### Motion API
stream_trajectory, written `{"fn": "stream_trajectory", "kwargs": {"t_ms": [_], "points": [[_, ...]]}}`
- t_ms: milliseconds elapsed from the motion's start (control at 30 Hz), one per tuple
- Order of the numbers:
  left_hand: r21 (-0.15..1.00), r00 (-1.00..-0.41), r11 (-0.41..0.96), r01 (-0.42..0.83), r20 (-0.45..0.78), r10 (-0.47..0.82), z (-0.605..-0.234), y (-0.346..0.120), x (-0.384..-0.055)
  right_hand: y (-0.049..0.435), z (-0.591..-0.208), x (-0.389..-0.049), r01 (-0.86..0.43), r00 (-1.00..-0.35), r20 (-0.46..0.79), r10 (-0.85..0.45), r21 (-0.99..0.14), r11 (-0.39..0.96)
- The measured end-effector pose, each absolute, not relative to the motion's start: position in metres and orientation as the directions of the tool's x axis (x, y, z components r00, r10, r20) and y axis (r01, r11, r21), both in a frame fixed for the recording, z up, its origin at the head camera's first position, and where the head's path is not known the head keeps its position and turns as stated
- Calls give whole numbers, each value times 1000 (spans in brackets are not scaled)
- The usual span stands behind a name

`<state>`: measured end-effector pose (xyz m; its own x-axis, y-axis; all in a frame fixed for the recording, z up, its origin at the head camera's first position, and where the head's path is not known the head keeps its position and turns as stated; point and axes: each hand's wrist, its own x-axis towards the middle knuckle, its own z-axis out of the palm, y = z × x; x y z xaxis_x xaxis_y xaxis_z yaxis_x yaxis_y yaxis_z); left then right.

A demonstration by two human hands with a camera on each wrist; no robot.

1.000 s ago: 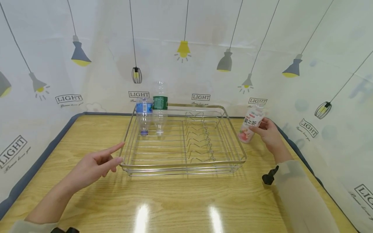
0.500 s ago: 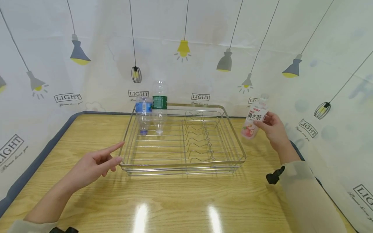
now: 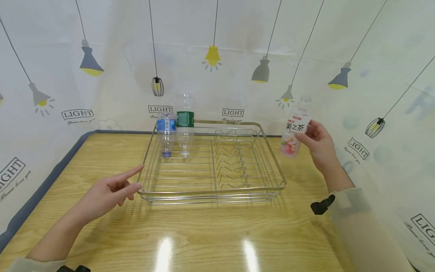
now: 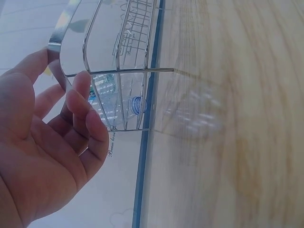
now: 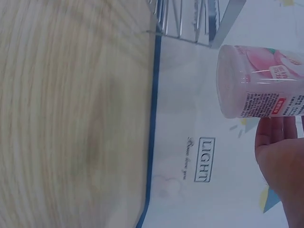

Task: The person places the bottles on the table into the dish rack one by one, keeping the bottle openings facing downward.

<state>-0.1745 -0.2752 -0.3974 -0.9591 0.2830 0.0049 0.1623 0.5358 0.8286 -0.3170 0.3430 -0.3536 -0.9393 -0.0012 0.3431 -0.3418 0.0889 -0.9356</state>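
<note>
My right hand (image 3: 321, 145) grips a clear plastic drink bottle (image 3: 293, 130) with a pink and white peach label. It is raised beside the right end of a silver wire dish rack (image 3: 215, 192), leaning slightly right; in the right wrist view the bottle's base (image 5: 230, 81) hangs above the table. Touching the rack's left rim is my left hand (image 3: 103, 198), index finger extended and thumb at the front corner. In the rack's back left, a blue-labelled bottle (image 3: 166, 124) and a taller green-labelled bottle (image 3: 185, 119) stand neck down.
A wood-grain table (image 3: 204, 230) carries the rack. Wavy wire dividers (image 3: 232, 162) fill the rack's right half. A printed lamp-pattern cloth (image 3: 119, 75) with a dark blue border encloses the back and sides.
My right hand has lifted the peach-label bottle off the table and turned its label forward, moving it slightly back. The left hand stays at the rack's rim.
</note>
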Motion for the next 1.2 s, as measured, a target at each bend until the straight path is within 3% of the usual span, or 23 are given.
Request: {"fn": "stream_trajectory", "kwargs": {"t_ms": [433,733,900,1200], "points": [[833,-958,523,178,26,284,-396,-276,-174,304,-325,-295,-449,-888,450,-99,-893,-29],[819,-957,530,220,76,279,-398,-275,-173,274,-316,-283,-444,-880,435,-192,-896,9],[799,-956,541,260,134,262,-397,-275,-170,260,-313,-276,-431,-882,407,-236,-900,61],[761,-917,512,398,311,249,-379,-262,-162,240,-314,-270,-423,-865,393,-313,-905,32]]}}
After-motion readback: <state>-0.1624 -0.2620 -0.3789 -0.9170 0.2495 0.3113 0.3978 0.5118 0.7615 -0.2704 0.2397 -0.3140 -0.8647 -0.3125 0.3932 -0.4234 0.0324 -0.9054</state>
